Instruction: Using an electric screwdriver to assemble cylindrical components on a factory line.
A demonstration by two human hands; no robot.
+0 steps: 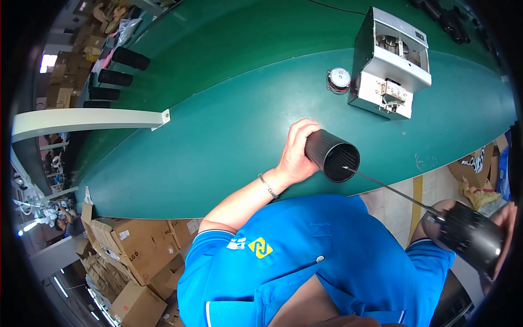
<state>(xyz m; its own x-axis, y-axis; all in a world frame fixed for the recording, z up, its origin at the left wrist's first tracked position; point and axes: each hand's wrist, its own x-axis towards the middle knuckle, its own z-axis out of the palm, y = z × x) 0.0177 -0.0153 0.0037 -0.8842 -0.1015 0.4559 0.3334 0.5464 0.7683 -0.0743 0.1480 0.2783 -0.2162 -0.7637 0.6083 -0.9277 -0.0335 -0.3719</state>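
Note:
My left hand [297, 152] is closed round a black hollow cylinder [322, 147] with small holes in its wall. Its open end is tilted toward me, over the near edge of the green table. At the far right, my right hand [510, 229] is partly cut off and grips a black power screwdriver [469, 234]. From the screwdriver a long thin bit [389, 188] runs leftward, its tip at the cylinder's open mouth. Whether the tip touches anything inside cannot be made out.
A grey screw feeder machine [389, 65] stands on the green table [245, 125], beside a small round speaker driver [339, 79]. Several black cylinders [115, 78] line the far left. A white bracket arm [92, 117] spans the left side. Cardboard boxes [144, 245] sit below the table.

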